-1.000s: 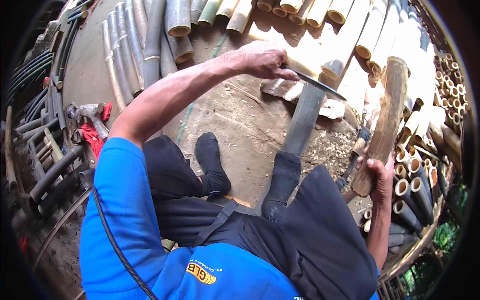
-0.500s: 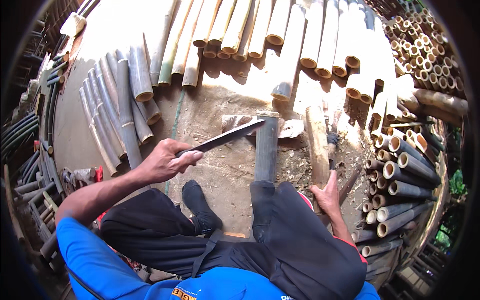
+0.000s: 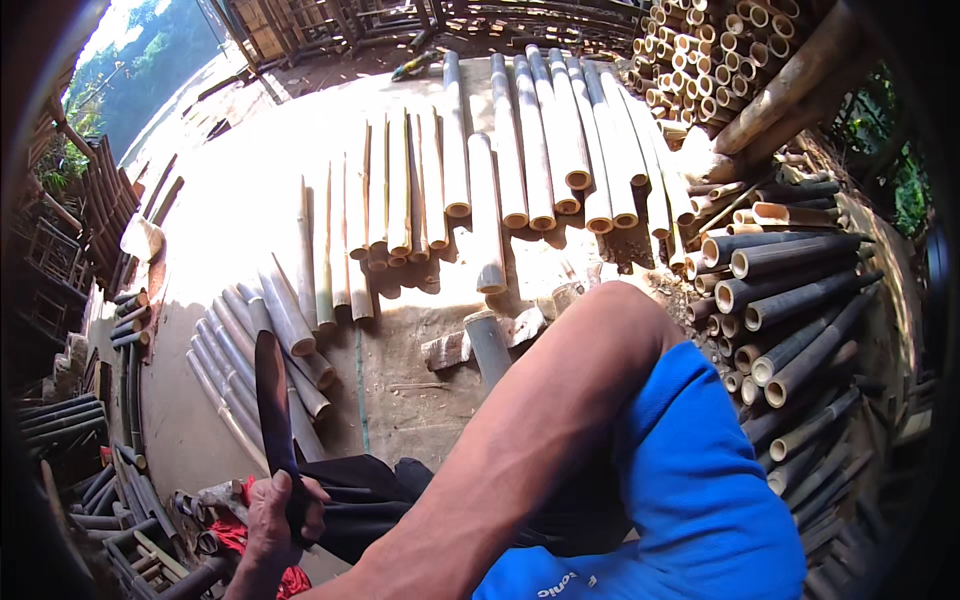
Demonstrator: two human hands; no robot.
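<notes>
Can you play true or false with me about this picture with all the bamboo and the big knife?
1. The left hand holds a big knife with its blade pointing up. True.
2. The person wears a red shirt. False: the sleeve is blue.
3. Pale bamboo poles lie side by side on the ground. True.
4. The right hand holds a hammer. False: the right hand is out of view; only the arm shows.
5. Dark bamboo is stacked on the right with its cut ends showing. True.
</notes>
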